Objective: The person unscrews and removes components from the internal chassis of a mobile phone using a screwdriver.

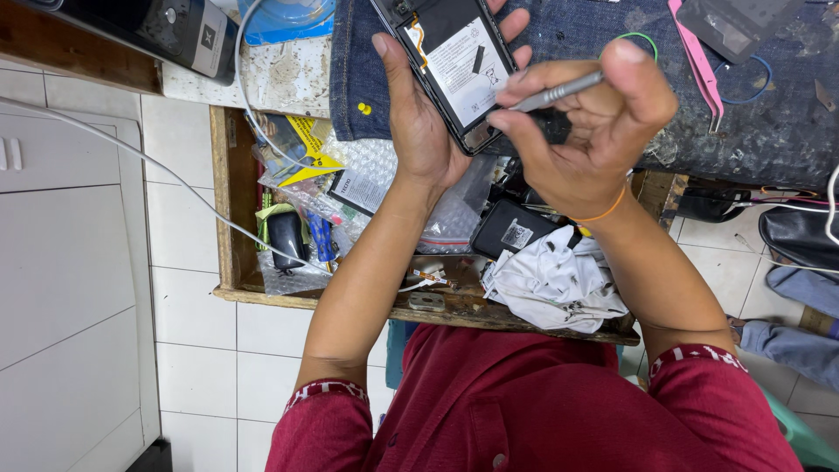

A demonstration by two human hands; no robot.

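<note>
Nearest the camera are the person's dark red shirt [524,411] and two bare forearms reaching away over an open wooden drawer [229,227]. The drawer is crammed — a crumpled white cloth [555,284] at its near right, a small black box [511,229] just beyond it, clear plastic bags [367,175], a yellow and black packet [308,147] and a dark rounded gadget [287,236] toward the left. A white cable [157,166] runs across the white tiled floor [197,341] and over the drawer's contents.

Beyond the drawer, the left hand [419,122] wraps around a black smartphone [454,65], thumb along its left edge and fingers curling past its far right edge. The phone is held just above the near edge of the workbench, back cover off, showing a pale battery with an orange flex strip beside it and a short dark strip lying across it. The right hand [590,131] is closed in a pinch on a slim grey metal tool [559,90], whose tip meets the phone's near right edge.

Farther off lies a worn, dark blue mat [769,131] covering the bench, with pink tweezers [699,61], a green wire loop [642,39] and a blue wire loop [756,83] on it. At far left — a black device [157,26] on a wooden ledge. At the right edge, someone's blue trouser leg [800,345] shows on the floor.
</note>
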